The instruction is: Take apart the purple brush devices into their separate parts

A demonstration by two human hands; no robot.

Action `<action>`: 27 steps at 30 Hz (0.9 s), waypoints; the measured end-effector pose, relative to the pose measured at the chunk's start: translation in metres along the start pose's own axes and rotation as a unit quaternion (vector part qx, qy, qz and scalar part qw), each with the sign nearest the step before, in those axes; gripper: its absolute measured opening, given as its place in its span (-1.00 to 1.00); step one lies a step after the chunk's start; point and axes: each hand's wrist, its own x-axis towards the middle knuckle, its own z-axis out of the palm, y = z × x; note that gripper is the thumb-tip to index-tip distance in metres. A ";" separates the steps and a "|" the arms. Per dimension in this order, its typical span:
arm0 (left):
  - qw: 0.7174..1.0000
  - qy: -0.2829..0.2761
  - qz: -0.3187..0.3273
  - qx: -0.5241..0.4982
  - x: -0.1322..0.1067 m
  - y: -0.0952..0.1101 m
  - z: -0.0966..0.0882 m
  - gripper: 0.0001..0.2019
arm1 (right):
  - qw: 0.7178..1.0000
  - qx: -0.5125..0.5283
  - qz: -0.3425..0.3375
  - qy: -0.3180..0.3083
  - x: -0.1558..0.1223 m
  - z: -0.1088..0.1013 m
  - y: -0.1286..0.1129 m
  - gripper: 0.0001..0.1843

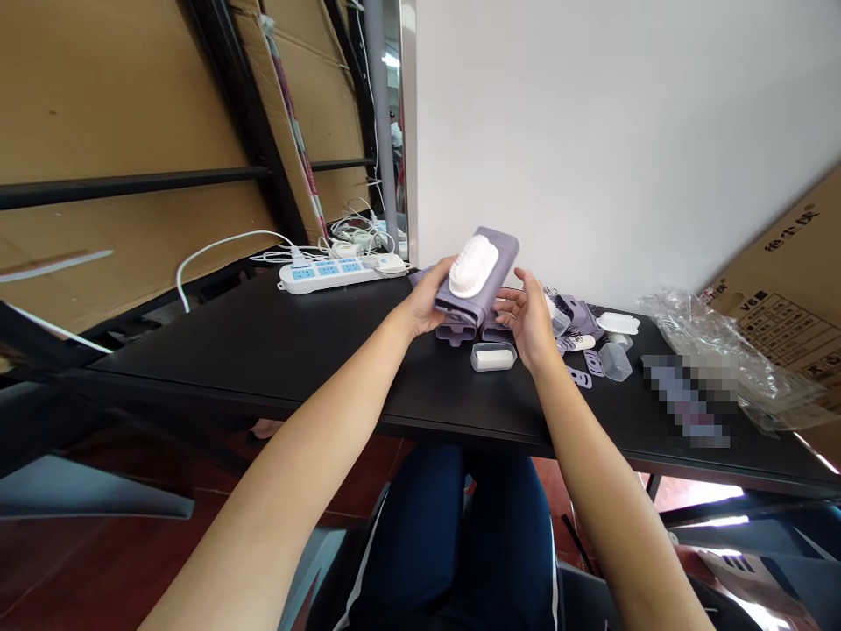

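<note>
My left hand [428,299] is wrapped round a purple case [491,273] with a white ribbed oval piece [473,265] on top, held above the black table [276,350]. To the right of the case is my right hand [529,322], fingers spread and touching its lower right side. Just below the case a small clear box with a white insert [493,356] lies on the table. More purple parts [463,331] lie under the case.
A white power strip [332,273] with cables lies at the table's back left. Small purple, white and clear parts [595,337] are scattered to the right, beside crumpled clear plastic [729,350] and a cardboard box [788,280]. A white wall stands behind.
</note>
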 end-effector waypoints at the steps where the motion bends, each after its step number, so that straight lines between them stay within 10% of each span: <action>1: 0.999 -0.018 -0.024 0.021 -0.002 -0.001 -0.001 -0.51 | 1.000 0.008 0.003 0.002 0.000 0.000 -0.001 -0.40; 6: 0.985 -0.064 -0.118 0.108 -0.009 0.000 -0.005 -0.64 | 0.998 -0.029 -0.030 0.046 -0.004 0.000 -0.004 -0.54; 14: 0.997 -0.065 -0.016 0.022 -0.005 0.015 -0.011 -0.38 | 0.977 0.044 -0.078 0.194 0.002 -0.004 -0.009 -0.51; 27: 0.969 0.148 0.164 0.113 0.011 0.004 -0.017 -0.51 | 0.992 -0.120 0.036 0.008 -0.009 0.005 -0.008 -0.59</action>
